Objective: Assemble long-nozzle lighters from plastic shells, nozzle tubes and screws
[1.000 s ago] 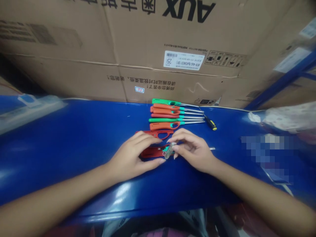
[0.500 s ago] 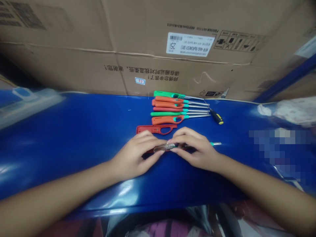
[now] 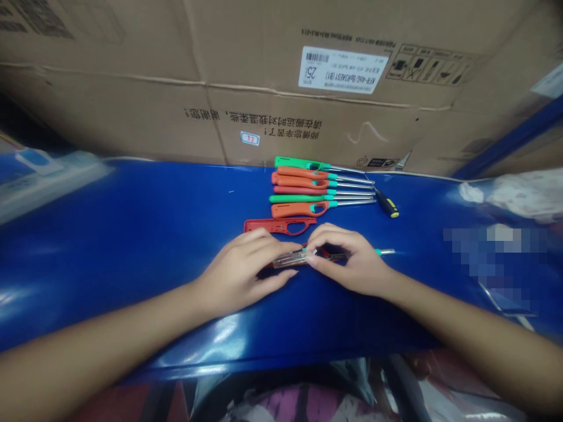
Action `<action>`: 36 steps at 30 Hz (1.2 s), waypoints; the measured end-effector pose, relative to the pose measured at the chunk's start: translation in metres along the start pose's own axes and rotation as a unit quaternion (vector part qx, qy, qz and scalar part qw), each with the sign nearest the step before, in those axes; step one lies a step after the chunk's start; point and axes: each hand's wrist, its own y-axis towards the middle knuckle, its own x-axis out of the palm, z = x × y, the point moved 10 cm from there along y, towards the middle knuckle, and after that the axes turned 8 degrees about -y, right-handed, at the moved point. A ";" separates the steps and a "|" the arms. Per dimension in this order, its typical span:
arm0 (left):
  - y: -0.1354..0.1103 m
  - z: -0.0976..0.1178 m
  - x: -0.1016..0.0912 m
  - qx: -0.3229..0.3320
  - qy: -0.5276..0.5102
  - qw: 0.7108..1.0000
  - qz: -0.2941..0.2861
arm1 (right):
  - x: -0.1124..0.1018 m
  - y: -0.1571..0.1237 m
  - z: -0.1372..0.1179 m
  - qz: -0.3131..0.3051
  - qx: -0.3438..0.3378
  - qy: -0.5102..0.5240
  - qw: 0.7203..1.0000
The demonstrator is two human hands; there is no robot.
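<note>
A clear, narrow lighter fuel tank is between my hands above the blue table. My right hand pinches its right end between thumb and fingers. My left hand is around the tank's left end, its fingers behind it and its thumb apart from it below. Under my hands lies a red lighter body, mostly hidden, with its metal barrel sticking out past my right hand. Just behind my fingers lies an open red lighter shell half, hollow side up.
Several orange, red and green long-necked lighters lie in a row behind the shell. A black and yellow screwdriver rests by their tips. A large cardboard box stands along the back. A translucent container is at far left.
My left thumb has come away from the tank and lowered. More of the tank shows now, its right end still in my right hand. The view has shifted slightly.
</note>
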 end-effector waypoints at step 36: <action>-0.002 -0.030 -0.006 -0.152 -0.091 0.984 0.029 | 0.011 0.001 0.027 -0.093 0.081 -0.004 0.992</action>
